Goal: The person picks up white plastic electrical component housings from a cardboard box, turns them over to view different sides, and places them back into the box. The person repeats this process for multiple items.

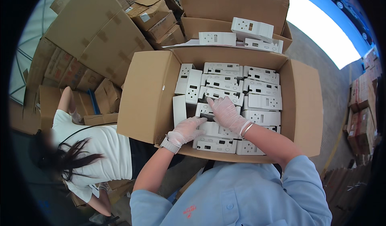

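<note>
A large open cardboard carton (155, 97) stands before me, packed with rows of slim white boxes (262, 87) that have dark printed marks and small cut-outs. Both my hands wear thin clear gloves and are inside it. My right hand (227, 114) reaches over the middle row, its bent fingers gripping the upper edge of one white box (206, 110). At the left end of that row, my left hand (186, 131) has its fingers and thumb closed around the end of a white box (210, 127). The fingertips of both hands are partly hidden between the boxes.
Beyond the carton, more white boxes (217, 38) lie on another open carton (237, 3). At left, a co-worker in a white shirt (102, 153) bends beside stacked cardboard (104, 41). Further cartons (360, 129) line the right side of the grey floor (307, 45).
</note>
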A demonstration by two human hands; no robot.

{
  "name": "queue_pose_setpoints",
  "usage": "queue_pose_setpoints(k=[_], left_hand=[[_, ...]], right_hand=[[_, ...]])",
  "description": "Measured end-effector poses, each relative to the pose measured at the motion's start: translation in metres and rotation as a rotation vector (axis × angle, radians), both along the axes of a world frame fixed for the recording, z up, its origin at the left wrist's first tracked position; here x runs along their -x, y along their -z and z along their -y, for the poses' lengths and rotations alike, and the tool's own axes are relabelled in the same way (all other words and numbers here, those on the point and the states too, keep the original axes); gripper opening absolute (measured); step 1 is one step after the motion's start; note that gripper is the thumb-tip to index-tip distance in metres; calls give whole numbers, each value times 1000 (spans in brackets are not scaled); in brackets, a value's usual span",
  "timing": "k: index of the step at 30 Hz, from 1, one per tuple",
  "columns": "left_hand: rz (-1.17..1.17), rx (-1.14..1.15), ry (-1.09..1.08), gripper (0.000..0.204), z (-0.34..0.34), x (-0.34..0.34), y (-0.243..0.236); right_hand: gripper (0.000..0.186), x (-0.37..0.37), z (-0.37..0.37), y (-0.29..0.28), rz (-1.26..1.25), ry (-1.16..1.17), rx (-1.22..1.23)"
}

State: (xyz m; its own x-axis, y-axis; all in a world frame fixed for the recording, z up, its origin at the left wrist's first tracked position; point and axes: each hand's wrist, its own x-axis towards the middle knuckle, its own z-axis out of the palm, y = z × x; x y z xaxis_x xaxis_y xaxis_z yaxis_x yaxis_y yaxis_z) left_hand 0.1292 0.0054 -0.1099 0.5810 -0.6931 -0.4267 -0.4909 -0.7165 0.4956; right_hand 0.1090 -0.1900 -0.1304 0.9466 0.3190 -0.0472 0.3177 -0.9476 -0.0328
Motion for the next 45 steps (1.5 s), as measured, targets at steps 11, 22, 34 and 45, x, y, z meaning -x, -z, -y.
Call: queue_pose_setpoints(k=[11,22,34,45], left_hand=[[-46,35,-173,64,3,6,-15],[-842,1031,-797,87,36,75,-98],[-701,1210,-871,74,44,102,-132],[-770,1209,-891,76,44,105,-141]], right_hand=[[64,10,99,-145,-65,428,-1169],[56,81,85,-138,-492,529,-1866],[55,94,65,-142,-495,668,-2004],[49,101,59,-144,46,531,-1716]])
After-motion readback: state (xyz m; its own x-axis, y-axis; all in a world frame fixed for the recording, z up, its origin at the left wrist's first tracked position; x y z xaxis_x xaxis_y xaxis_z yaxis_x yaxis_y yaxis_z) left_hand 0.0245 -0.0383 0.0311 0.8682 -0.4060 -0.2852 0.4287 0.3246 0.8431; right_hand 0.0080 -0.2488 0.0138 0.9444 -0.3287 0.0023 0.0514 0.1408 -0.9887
